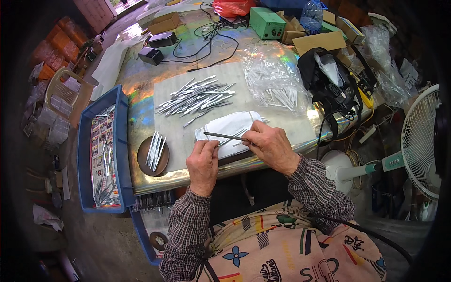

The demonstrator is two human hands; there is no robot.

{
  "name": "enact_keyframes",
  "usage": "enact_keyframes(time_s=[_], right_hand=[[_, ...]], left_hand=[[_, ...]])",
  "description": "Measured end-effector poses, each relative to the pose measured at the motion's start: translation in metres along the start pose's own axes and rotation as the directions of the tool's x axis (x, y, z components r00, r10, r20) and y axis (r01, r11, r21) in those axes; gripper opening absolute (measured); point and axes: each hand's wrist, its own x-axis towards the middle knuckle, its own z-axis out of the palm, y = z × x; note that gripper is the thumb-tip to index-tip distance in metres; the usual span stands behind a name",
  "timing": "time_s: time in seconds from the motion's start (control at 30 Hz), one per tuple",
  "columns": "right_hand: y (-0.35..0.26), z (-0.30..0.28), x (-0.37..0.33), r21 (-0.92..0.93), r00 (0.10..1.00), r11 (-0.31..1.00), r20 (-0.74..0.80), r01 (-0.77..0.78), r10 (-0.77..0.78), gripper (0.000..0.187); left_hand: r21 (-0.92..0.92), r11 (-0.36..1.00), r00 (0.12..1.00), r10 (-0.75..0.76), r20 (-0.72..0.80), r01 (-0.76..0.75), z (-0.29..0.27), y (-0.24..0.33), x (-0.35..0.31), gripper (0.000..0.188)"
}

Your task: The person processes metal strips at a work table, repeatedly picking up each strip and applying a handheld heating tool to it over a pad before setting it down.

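My right hand [270,144] pinches a slim dark rod [225,137], which points left above the near edge of the table. Just below the rod's far end is my left hand [203,165], closed with thumb and fingers together; whatever it grips is too small to make out. Under the rod lies a folded white cloth [230,123] with a few thin metal strips on it. Beyond the cloth, a loose pile of slender silvery strips [195,97] covers a pale sheet. To the left, a round brown dish [142,162] holds several more strips.
A blue tray [123,141] with paper and strips flanks the table's left edge. Farther back are a clear plastic bag [268,75] of white pieces, black cables and a green box [267,23]. A black bag [324,80] and a white fan [420,141] stand right.
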Motion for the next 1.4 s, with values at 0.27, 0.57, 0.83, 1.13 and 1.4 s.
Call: enact_keyframes(time_s=[0.27, 0.57, 0.83, 1.13, 1.4], right_hand=[[0.005, 0.013, 0.008, -0.068, 0.996, 0.995, 0.032, 0.079, -0.077, 0.017], [-0.003, 0.025, 0.018, -0.17, 0.99, 0.978, 0.094, 0.123, -0.109, 0.012], [-0.002, 0.032, 0.019, -0.167, 0.989, 0.979, 0.103, 0.121, -0.104, 0.008], [-0.002, 0.035, 0.02, -0.163, 0.988, 0.976, 0.085, 0.143, -0.13, 0.007], [0.001, 0.035, 0.021, -0.102, 0.997, 0.993, 0.066, 0.053, -0.047, 0.004]], left_hand=[[0.015, 1.0, 1.0, -0.019, -0.013, 0.019, 0.001, -0.003, 0.0, 0.012], [-0.013, 0.999, 0.999, -0.051, -0.011, 0.051, 0.002, -0.007, -0.002, 0.015], [-0.024, 0.998, 0.998, -0.053, -0.035, 0.053, 0.004, -0.009, -0.004, 0.013], [-0.029, 0.998, 0.998, -0.057, -0.038, 0.056, 0.003, -0.008, -0.004, 0.013], [-0.073, 0.994, 0.996, -0.081, -0.031, 0.078, 0.005, -0.004, -0.004, 0.012]])
